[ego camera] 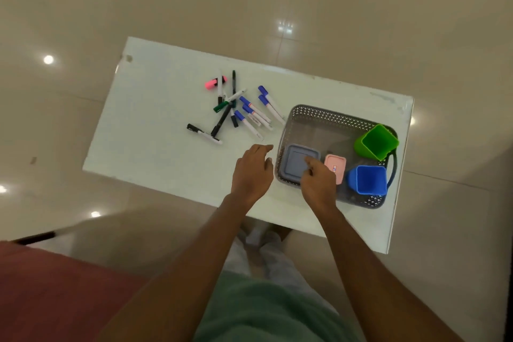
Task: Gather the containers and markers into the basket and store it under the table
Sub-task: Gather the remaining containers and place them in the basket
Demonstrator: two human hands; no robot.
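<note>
Already the grey basket (333,119) at the table's (155,130) right end holds four containers: a grey lidded box (295,161) and a pink lidded box (336,164) along its near side, a blue cup (370,179) in its near right corner, a green cup (377,141) at its right end. The right hand (319,180) hovers over the grey box, fingers loosely curled, holding nothing. The left hand (252,172) hangs just beside the basket's left wall, fingers loosely spread, empty. The markers (249,111) lie scattered mid-table, a pink highlighter (213,83) toward the far edge.
</note>
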